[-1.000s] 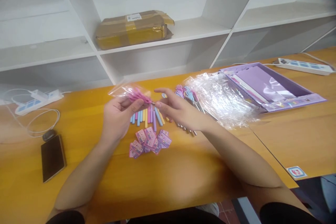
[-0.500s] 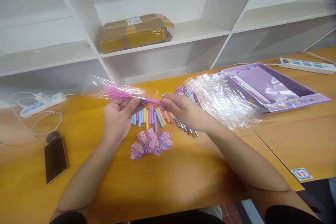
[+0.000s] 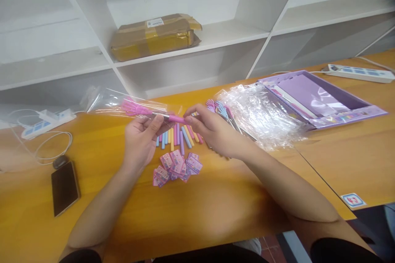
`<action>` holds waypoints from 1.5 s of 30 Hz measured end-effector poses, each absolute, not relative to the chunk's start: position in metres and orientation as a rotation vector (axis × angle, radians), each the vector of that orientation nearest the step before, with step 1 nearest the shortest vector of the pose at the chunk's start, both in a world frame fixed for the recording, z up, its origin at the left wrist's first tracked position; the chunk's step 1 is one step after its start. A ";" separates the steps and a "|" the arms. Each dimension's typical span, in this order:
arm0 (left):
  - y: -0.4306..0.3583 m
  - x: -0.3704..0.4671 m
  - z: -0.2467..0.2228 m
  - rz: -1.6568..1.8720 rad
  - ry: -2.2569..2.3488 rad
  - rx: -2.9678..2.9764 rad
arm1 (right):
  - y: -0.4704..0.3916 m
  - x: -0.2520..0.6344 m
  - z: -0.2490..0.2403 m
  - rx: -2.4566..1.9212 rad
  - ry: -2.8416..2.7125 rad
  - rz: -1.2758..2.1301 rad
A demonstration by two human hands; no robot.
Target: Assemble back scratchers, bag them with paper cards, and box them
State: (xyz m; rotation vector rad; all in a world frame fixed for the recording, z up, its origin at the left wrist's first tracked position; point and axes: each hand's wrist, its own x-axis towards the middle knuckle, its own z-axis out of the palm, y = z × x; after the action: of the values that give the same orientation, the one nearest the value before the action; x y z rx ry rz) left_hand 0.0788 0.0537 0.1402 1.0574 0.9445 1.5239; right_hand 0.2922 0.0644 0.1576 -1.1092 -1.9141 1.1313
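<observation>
A pink hand-shaped stick (image 3: pixel 135 108) with a silver rod and pink handle lies partly inside a clear plastic sleeve (image 3: pixel 106 98). My left hand (image 3: pixel 142 135) pinches it around the rod, thumb on top. At the handle's right end is my right hand (image 3: pixel 216 129), fingers bent, its fingertips at the handle; whether they grip it is hard to tell. Below the hands lie colored sticks (image 3: pixel 182 141) in a row and a pile of small pink and purple cards (image 3: pixel 177 166). More hand-shaped sticks (image 3: pixel 222 109) lie behind my right hand.
Crumpled clear plastic (image 3: pixel 262 117) lies right of the hands, beside an open purple box (image 3: pixel 348 121). A phone (image 3: pixel 65 189), a mouse (image 3: pixel 60 162) and a power strip (image 3: pixel 47 123) are at left. A second power strip (image 3: pixel 361 73) is at far right. A taped carton (image 3: pixel 156 37) sits on the shelf.
The clear sleeve has shifted left and extends farther past the pink hand tip. My right fingers have loosened and spread slightly at the handle's end.
</observation>
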 end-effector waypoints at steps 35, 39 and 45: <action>0.058 0.071 0.133 1.482 0.963 1.302 | 0.068 0.297 0.147 -0.879 -1.976 1.082; 0.062 0.063 0.140 1.490 0.941 1.280 | 0.071 0.300 0.151 -0.868 -1.944 1.049; 0.058 0.067 0.137 1.393 0.933 1.252 | 0.070 0.291 0.146 -0.790 -1.913 0.924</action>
State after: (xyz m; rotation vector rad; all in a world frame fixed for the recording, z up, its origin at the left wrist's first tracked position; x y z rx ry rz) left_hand 0.0673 0.0579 0.1366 1.2521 0.9332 1.3928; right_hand 0.2907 0.0697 0.1462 -0.7900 -1.9133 0.9243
